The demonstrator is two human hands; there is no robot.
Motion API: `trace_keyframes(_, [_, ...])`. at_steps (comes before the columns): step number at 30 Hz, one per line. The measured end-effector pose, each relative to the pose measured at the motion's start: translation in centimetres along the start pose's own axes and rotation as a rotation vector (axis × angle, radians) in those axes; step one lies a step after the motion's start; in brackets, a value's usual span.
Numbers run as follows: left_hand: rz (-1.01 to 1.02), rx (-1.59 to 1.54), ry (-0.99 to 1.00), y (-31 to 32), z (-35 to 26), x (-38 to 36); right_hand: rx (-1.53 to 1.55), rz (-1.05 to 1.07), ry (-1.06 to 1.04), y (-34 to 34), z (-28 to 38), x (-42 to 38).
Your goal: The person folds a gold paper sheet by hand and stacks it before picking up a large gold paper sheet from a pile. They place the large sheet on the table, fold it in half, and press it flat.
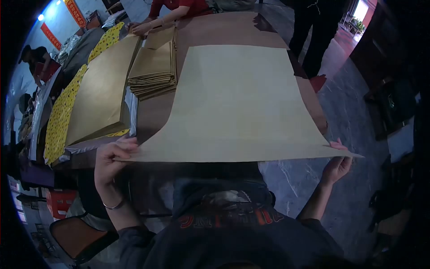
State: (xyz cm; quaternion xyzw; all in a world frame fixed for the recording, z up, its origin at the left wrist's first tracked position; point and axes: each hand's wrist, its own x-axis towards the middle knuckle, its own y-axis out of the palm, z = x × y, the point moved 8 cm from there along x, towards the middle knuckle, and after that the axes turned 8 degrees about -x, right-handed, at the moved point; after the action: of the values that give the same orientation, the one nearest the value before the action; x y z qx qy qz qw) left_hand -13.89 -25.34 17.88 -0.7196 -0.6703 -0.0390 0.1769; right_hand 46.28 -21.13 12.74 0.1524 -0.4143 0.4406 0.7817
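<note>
A large pale sheet of paper [237, 103] spans the table in front of me, its near edge raised off the tabletop. My left hand [114, 157] pinches the near left corner between thumb and fingers. At the near right corner, my right hand [338, 163] grips the same sheet, with the tip of the corner sticking out past the fingers. The sheet's far part lies over the brown table surface.
Left of the sheet are a stack of folded brown paper [152, 71] and a large tan paper pile [101, 89] on yellow patterned cloth [56, 130]. A co-worker in red [174, 9] handles paper at the far side. Another person's dark legs [311, 33] stand far right. A chair [80, 235] is lower left.
</note>
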Motion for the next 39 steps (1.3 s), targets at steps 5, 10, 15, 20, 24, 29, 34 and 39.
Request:
trace_keyframes(5, [0.113, 0.048, -0.019, 1.2, -2.0, -1.2, -0.039, -0.023, -0.043, -0.3, -0.6, 0.1])
trace_keyframes(10, [0.158, -0.137, -0.002, 2.5, -3.2, -0.8, 0.234, -0.086, 0.045, -1.1, -3.0, -0.4])
trace_keyframes(15, [0.062, -0.122, -0.003, 1.9, 0.1, 1.6, -0.231, -0.183, 0.141, -1.0, -7.0, 0.0])
trace_keyframes(20, [-0.043, 0.058, -0.310, 1.6, 5.3, 6.4, -0.388, -0.028, 0.222, 4.9, -9.1, 3.3])
trace_keyframes(24, [-0.053, 0.051, -0.321, 2.1, 13.0, 11.1, -0.490, 0.325, 0.365, 10.5, -15.4, 4.7])
trace_keyframes(29, [-0.271, -0.238, -0.393, 3.2, 18.6, 17.4, -0.607, 0.455, 0.406, 14.1, -20.6, 6.0])
trace_keyframes(34, [-0.268, 0.074, -0.309, 4.5, 21.0, 23.3, -0.743, 0.448, 0.360, 15.7, -24.3, 7.2])
trace_keyframes(39, [-0.353, -0.025, -0.465, 5.3, 25.7, 22.1, -0.815, 0.483, 0.474, 16.8, -24.3, 7.1])
